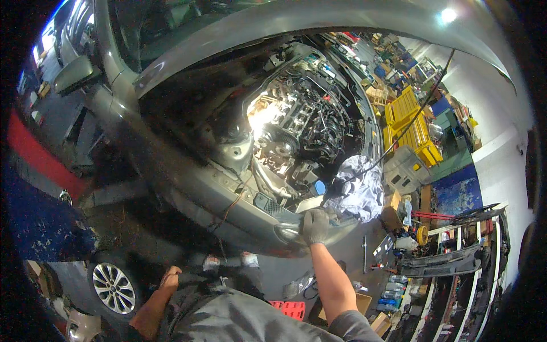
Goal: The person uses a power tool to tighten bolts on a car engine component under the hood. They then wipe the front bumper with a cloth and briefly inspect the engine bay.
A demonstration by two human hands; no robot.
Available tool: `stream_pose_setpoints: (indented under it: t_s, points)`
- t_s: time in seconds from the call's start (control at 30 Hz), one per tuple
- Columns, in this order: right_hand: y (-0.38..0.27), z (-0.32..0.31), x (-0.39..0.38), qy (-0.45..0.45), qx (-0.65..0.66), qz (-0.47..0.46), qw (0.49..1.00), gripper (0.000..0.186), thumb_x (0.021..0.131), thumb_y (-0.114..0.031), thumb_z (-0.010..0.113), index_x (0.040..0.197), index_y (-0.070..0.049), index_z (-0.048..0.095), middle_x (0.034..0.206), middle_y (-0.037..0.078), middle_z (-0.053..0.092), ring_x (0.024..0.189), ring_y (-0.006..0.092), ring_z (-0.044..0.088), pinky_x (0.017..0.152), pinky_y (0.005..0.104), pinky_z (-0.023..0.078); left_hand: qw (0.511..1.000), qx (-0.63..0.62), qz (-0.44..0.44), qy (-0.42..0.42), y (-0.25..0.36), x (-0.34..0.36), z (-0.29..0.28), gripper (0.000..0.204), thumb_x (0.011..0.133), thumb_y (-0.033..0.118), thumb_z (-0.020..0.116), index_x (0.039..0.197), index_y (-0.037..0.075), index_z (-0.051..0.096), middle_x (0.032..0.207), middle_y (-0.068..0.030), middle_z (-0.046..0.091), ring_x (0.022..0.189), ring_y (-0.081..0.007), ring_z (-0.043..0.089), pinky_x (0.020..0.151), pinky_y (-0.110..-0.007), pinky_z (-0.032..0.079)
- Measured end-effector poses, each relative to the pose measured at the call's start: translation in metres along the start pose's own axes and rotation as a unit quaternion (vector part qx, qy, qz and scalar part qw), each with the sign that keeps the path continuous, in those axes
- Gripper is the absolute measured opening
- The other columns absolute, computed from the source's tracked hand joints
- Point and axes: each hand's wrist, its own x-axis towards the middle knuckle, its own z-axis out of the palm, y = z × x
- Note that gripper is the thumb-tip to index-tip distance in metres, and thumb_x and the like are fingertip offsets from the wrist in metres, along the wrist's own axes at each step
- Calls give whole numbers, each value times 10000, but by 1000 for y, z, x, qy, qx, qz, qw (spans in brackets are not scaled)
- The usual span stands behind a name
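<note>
My right hand, in a grey work glove, rests on the car's front edge beside the headlight. Its fingers bend away from view, so their closure is hidden. My left hand is low beside my body, against my dark clothing, apart from the car; its fingers do not show clearly. Under the raised hood, the engine lies exposed, with a toothed round pulley at its near side and bright light on it. A blue round cap sits near a crumpled white-grey cloth draped over the front edge.
A thin prop rod slants up to the hood. Beyond the car's front stand a yellow tool cabinet and a grey plastic case. A white-framed rack holds parts at right. A red tray lies near my body.
</note>
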Motion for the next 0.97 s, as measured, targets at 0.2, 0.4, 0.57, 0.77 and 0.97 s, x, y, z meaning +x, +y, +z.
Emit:
stream_pose_setpoints:
  t_s: [0.2,0.4,0.57,0.77,0.97]
  points:
    - [8,9,1,12,-12,-5,1000,198,905,-284,758,941,-94,799,971,137,769,943,380,708,929,491,534,954,183,237,6,35,-78,-92,184,808,73,785,978,63,716,1072,-188,687,1018,-423,691,862,-541,563]
    - [14,15,-3,35,-20,-12,999,200,898,-289,763,924,-94,794,956,138,770,927,377,714,895,497,539,965,200,161,59,159,-141,-181,232,809,142,824,853,3,643,846,-235,630,829,-500,655,724,-578,527]
    - [5,8,4,-17,-59,-25,998,177,900,-264,769,952,-96,789,942,143,756,923,378,702,898,502,528,927,101,299,201,307,-146,-209,223,837,102,796,995,-39,726,1064,-225,733,989,-452,714,863,-494,578]
    - [-90,-41,-1,-115,216,116,963,383,1036,-404,693,1204,-70,782,1186,199,748,1117,368,680,1001,462,506,740,160,607,241,458,-90,-152,374,738,134,830,1098,46,783,1198,-118,741,1114,-333,713,998,-497,569]
    - [-93,-55,6,-277,923,151,221,1047,966,-917,466,1583,-78,574,1482,176,696,1294,355,687,1183,538,501,665,185,709,143,544,-49,-53,464,805,172,851,1261,146,765,1340,-109,691,1283,-317,655,1158,-507,494]
